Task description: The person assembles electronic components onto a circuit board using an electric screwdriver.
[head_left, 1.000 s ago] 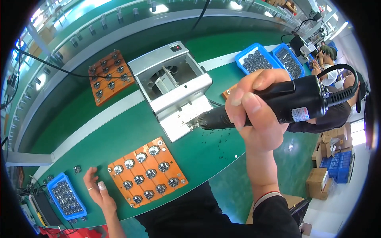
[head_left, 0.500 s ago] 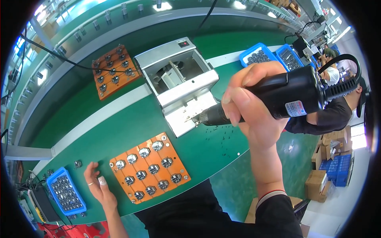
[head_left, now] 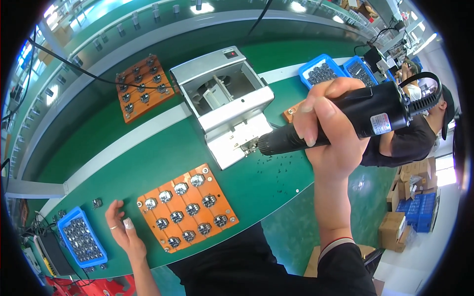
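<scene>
My right hand [head_left: 335, 123] is wrapped round a black electric screwdriver [head_left: 382, 106], held almost level. Its tip points left and meets the front plate of a silver screw feeder [head_left: 232, 111]; whether a screw sits on the bit is too small to tell. My left hand [head_left: 124, 232] holds nothing, its fingers apart, just above the table. Beside it lies an orange fixture board [head_left: 216, 187] with rows of small shiny metal parts set in it. Small dark screws [head_left: 280, 171] are scattered on the table under the screwdriver.
A blue tray [head_left: 98, 261] full of metal parts stands at the left, a loose part [head_left: 97, 203] near it. Another filled board [head_left: 133, 114] lies at the far left. Two blue trays [head_left: 305, 79] sit at the back right, near a person in dark clothes [head_left: 402, 148].
My right hand and the screwdriver have shifted a little to the right, its tip still at the feeder. An orange board's corner now shows behind the hand. My left hand stays put.
</scene>
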